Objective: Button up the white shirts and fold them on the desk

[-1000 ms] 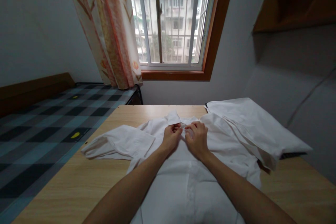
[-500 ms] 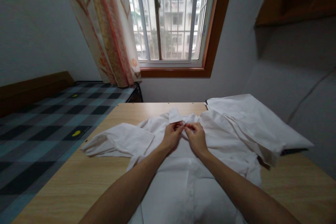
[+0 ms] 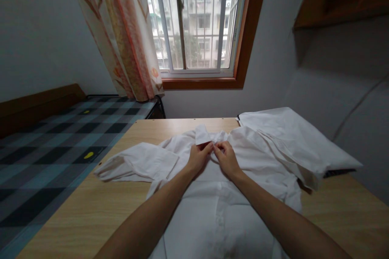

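A white long-sleeved shirt (image 3: 200, 206) lies spread on the wooden table, its collar (image 3: 201, 134) at the far side and one sleeve (image 3: 142, 162) stretched out to the left. Just below the collar, my left hand (image 3: 199, 156) pinches the shirt's fabric between thumb and fingers. My right hand (image 3: 226, 158) pinches the cloth right beside it, so the fingertips of both hands nearly meet. Whether a button sits between the fingertips is too small to tell. Both forearms reach across the shirt's front.
White folded cloth (image 3: 291, 137) with a dark edge lies at the table's back right. Pale wood of the table (image 3: 100, 214) shows on both sides of the shirt. To the left stands a bed (image 3: 60, 149) with a checked cover. A curtain (image 3: 121, 36) hangs beside the window (image 3: 197, 24).
Both hands stay at the collar, with only a slight shift of the fingers. The shirt lies almost as before.
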Tool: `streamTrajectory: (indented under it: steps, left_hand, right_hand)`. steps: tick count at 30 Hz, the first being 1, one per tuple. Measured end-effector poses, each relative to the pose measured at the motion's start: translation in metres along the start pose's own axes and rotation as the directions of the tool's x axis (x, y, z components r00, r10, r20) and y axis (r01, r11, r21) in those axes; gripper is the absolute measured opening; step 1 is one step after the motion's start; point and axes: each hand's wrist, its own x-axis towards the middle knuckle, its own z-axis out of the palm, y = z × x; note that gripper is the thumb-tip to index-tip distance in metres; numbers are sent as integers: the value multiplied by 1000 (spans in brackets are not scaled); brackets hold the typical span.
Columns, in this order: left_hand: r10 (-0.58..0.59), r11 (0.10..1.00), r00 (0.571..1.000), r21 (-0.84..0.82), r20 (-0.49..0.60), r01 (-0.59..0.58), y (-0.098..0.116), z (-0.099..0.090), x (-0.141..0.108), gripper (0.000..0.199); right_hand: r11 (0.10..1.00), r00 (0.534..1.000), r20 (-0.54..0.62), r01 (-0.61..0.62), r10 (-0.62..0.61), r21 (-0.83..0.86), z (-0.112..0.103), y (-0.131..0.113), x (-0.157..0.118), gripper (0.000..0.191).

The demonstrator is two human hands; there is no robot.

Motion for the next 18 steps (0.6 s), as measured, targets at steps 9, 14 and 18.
streamTrajectory:
  steps: [9, 14, 18]
  left_hand:
    - [53, 998, 998, -32, -20, -53, -16, 0, 7, 23]
    - [125, 971, 991, 199, 38, -130, -3, 1, -1, 18]
    - [187, 914, 979, 352, 77, -202, 9, 4, -8, 16]
  right_hand:
    - [963, 996, -62, -72, 58, -260, -1, -15, -4, 13]
    - [956, 990, -90, -127, 106, -265, -1, -13, -3, 11]
    - [985, 990, -115, -95, 78, -147, -1, -2, -2, 10]
